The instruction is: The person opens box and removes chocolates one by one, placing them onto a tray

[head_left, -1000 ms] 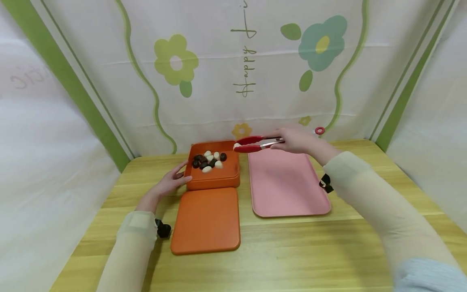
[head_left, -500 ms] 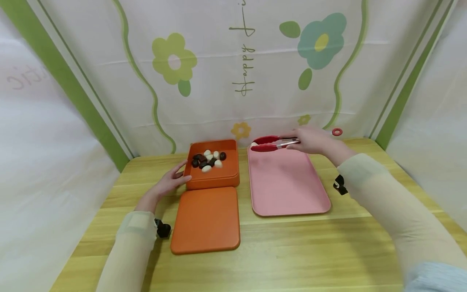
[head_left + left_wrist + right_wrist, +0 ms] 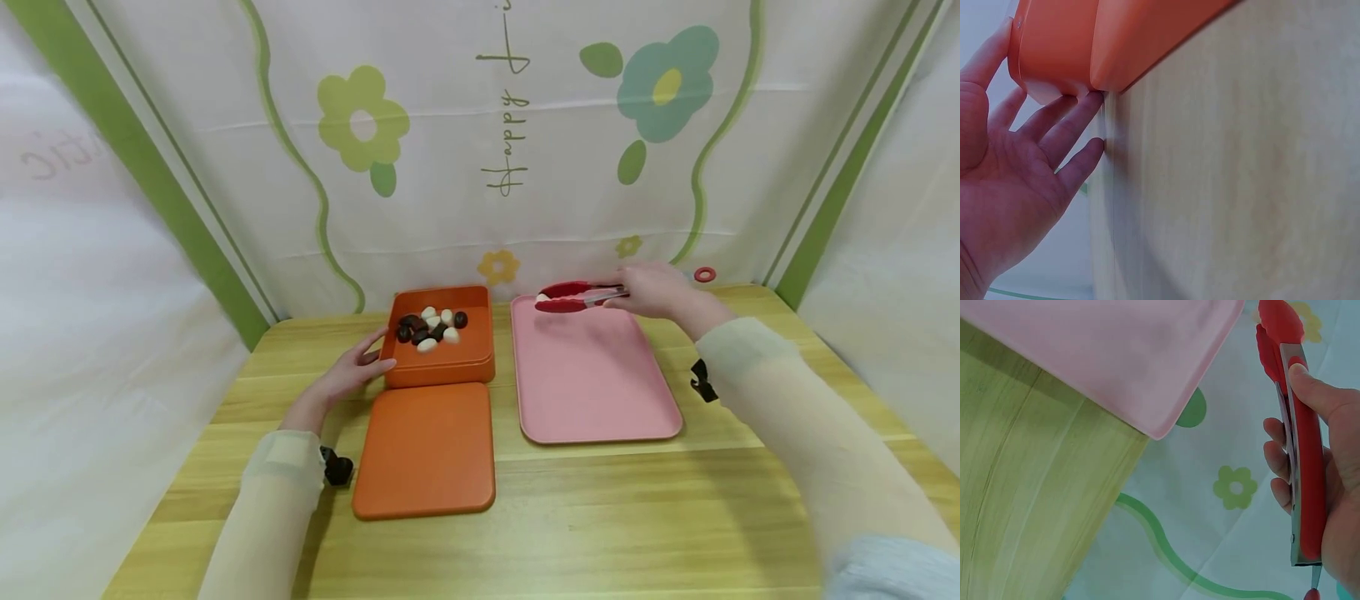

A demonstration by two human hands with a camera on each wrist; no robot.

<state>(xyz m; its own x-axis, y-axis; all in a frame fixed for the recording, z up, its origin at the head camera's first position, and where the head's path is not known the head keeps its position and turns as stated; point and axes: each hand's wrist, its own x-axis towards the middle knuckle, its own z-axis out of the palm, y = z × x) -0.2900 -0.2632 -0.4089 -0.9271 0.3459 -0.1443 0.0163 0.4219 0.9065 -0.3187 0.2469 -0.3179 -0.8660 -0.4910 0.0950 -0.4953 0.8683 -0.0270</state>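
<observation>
Fingers and thumb of my left hand [image 3: 351,372] rest, fairly straight, against the left side and front corner of an orange box [image 3: 442,372]. In the left wrist view the fingertips touch that box [image 3: 1060,50] low on its wall. Several dark brown and white egg-shaped pieces [image 3: 427,344] lie inside. My right hand [image 3: 654,289] grips red-and-silver tongs [image 3: 564,305] over the far part of a pink tray [image 3: 600,400]. Between the tong tips is a white piece [image 3: 542,297]. From the right wrist, the thumb presses one arm of the tongs [image 3: 1310,462], fingers curled round the other.
An orange lid [image 3: 425,450] lies flat in front of the box, left of the pink tray. All of it is on a wooden table [image 3: 585,517]. A white curtain [image 3: 442,208] with printed flowers hangs right behind the table's far edge.
My right hand has carried the tongs and the white piece rightward, from beside the box's right edge to over the pink tray. The left hand stays at the box.
</observation>
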